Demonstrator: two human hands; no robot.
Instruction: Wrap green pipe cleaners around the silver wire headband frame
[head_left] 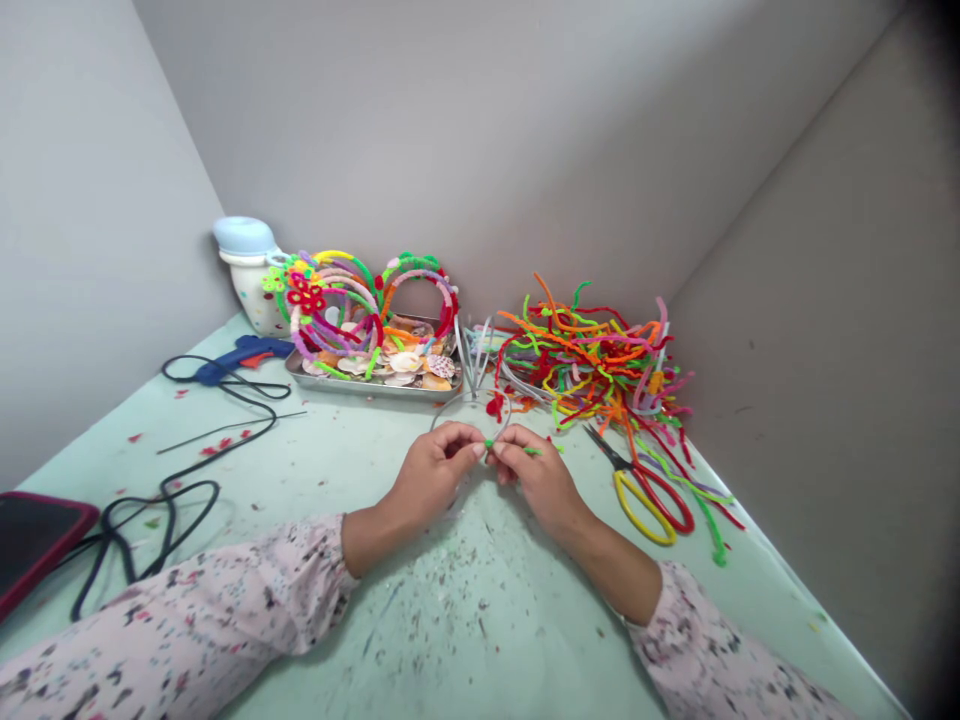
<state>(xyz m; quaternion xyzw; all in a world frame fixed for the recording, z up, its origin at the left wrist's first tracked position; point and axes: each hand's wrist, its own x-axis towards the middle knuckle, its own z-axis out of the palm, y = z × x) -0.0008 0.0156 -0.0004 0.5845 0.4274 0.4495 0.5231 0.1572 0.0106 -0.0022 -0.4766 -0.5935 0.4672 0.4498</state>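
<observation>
My left hand (444,462) and my right hand (537,470) meet at the middle of the table, fingers pinched together. Between their fingertips is a small green coil of pipe cleaner (489,443), and a short green tail sticks out past my right fingers. A thin grey headband (457,396) arches just behind both hands; its ends are hidden by my fingers, so I cannot tell which hand touches it. Beyond it lies a red fuzzy piece (495,405).
A metal tray (360,385) holds shells and colourful wrapped headbands (337,300). Left are a white cup (255,285), a blue glue gun (244,357), a black cord (169,500) and a phone (37,540). Right are piled pipe cleaners (592,350) and scissors (645,490).
</observation>
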